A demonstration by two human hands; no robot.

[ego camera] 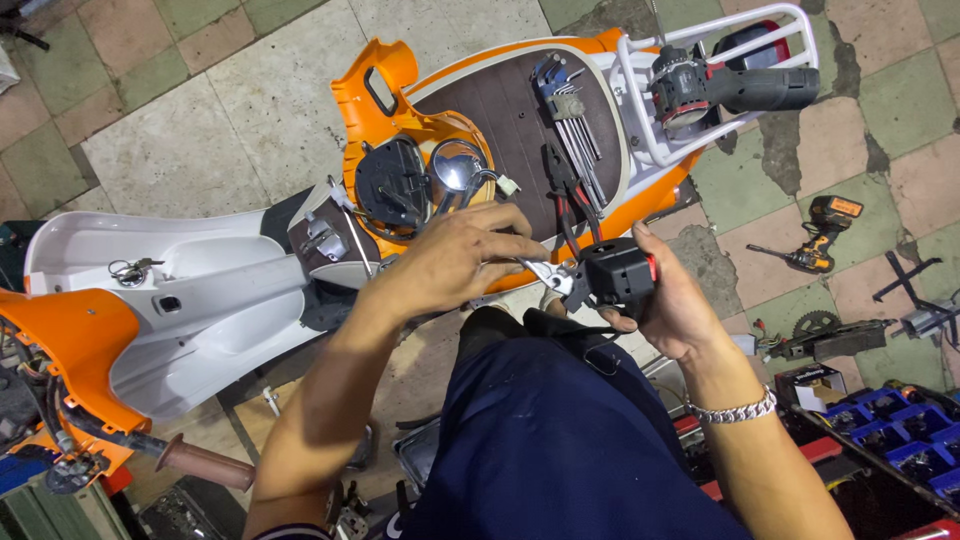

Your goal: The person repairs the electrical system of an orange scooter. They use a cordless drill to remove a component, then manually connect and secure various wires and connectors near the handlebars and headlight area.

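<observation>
Right hand: I'm gripping the black switch box over my lap, red button facing out, steadying it.
Left hand: fingers pinched around its metal bracket, working it.
Scooter seat: serving as my counter, with the hex keys and pliers close by.

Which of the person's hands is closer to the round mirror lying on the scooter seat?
Left. The left hand sits just below the round mirror; the right hand is farther off to its lower right, gripping a black switch box.
</observation>
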